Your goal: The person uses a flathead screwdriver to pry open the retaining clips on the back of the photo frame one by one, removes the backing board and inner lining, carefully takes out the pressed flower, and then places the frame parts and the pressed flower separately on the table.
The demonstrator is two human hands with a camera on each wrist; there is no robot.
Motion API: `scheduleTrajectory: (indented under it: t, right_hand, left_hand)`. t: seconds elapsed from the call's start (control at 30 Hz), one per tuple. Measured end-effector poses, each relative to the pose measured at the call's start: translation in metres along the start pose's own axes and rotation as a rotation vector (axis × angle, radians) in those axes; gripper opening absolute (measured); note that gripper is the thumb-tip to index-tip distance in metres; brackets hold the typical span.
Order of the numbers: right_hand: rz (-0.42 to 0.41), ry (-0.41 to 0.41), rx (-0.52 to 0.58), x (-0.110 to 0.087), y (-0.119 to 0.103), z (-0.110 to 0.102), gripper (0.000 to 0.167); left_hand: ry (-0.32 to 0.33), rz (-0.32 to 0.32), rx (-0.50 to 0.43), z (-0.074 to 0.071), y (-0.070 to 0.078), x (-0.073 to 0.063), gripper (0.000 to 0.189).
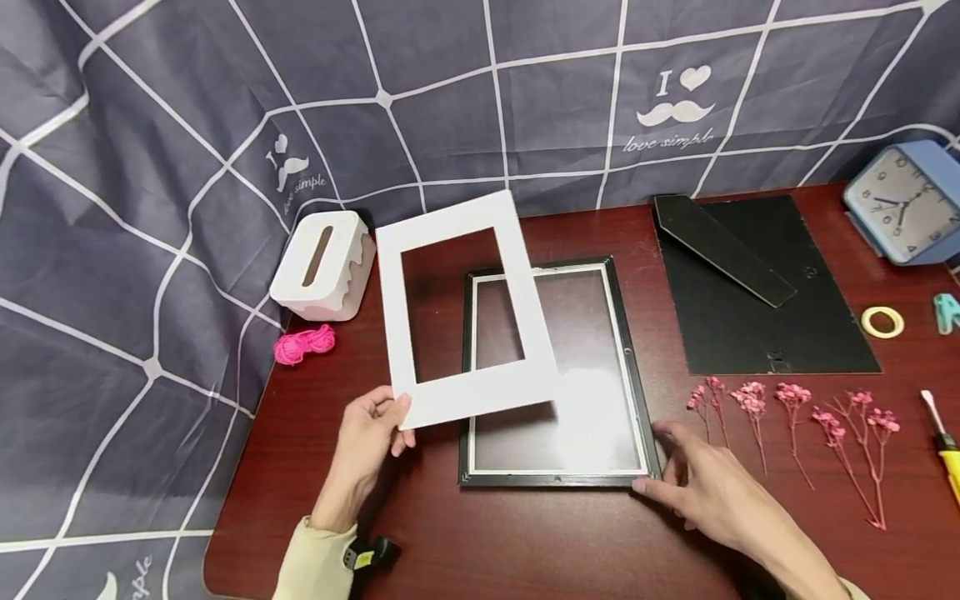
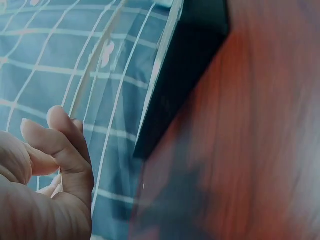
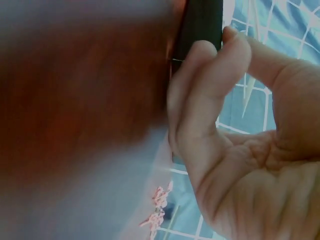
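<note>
My left hand (image 1: 371,425) pinches the lower left corner of a white picture mat (image 1: 472,395), a flat card with a rectangular window. Tilted, the mat overlaps the left part of a black picture frame (image 1: 636,367) in the head view. It shows nearly edge-on as a thin strip (image 2: 89,72) in the left wrist view. The frame lies on the table, with a white inner border and a clear, shiny pane (image 1: 585,417). At its lower right corner, my right hand (image 1: 708,487) grips the frame between thumb and fingers; the right wrist view shows fingers (image 3: 200,85) against its dark side.
Right of the frame lie a black backing board (image 1: 750,333) with a stand leg (image 1: 720,250), pink dried flowers (image 1: 793,400), a tape roll (image 1: 882,322), a screwdriver (image 1: 943,442) and a clock (image 1: 903,204). A tissue box (image 1: 322,267) and pink yarn (image 1: 303,343) sit left.
</note>
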State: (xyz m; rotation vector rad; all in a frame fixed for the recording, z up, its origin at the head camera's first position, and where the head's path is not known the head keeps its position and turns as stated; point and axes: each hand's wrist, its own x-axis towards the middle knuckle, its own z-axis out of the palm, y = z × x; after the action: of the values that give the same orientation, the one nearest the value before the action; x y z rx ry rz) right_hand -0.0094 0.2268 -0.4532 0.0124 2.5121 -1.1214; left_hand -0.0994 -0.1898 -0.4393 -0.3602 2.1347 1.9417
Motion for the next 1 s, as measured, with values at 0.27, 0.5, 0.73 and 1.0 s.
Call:
scheduleTrajectory:
  t: [0.27,0.5,0.73,1.0]
  right_hand:
    - [-0.108,-0.024,0.098,-0.008,0.005,0.002,0.093]
    - [-0.001,-0.015,0.087,-0.004,-0.005,0.004,0.092]
    - [0.079,0.004,0.031,0.004,-0.011,0.006,0.078]
    - [0.121,-0.007,0.001,0.000,-0.010,0.003,0.077]
  left_hand:
    - [0.075,-0.031,-0.015,-0.039,0.002,0.030,0.011]
    - [0.023,-0.104,0.096,-0.067,0.010,0.058,0.019]
    - [-0.029,-0.126,0.168,-0.084,0.011,0.078,0.018]
    - [-0.043,-0.147,0.177,-0.088,0.007,0.088,0.017]
